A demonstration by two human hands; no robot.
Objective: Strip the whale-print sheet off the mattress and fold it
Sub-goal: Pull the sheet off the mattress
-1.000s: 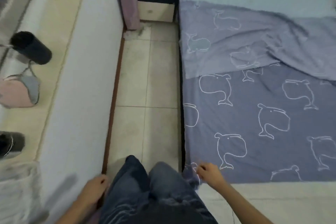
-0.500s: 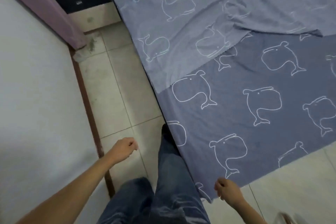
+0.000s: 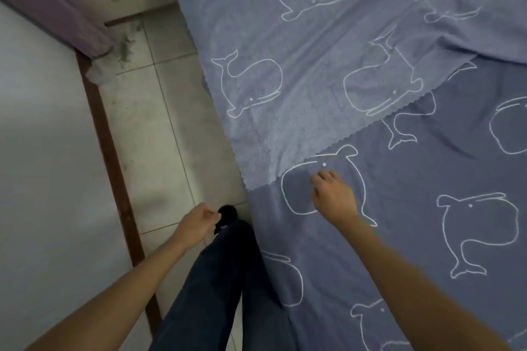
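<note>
Wall point(image 3: 42, 151) fills our left, then tiled floor point(image 3: 159, 128), above which our left hand point(image 3: 199, 221) hangs curled into an empty fist beside our dark trouser leg point(image 3: 216, 279). Right of that the whale-print sheet point(image 3: 413, 251) lies spread out flat, its paler flap point(image 3: 285, 37) folded over the far part. Our right hand point(image 3: 333, 196) hovers over one whale outline, fingers loosely bent, gripping no cloth. We cannot tell whether it touches the sheet.

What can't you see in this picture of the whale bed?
Head view only.
- Mattress: wholly covered by the whale-print sheet.
- Sheet's far and right ends: cut off by the picture's edges.
- Right hand: its back hides the fingertips, so grip or mere touch is unclear.
- Dark shoe: mostly under the trouser leg.
</note>
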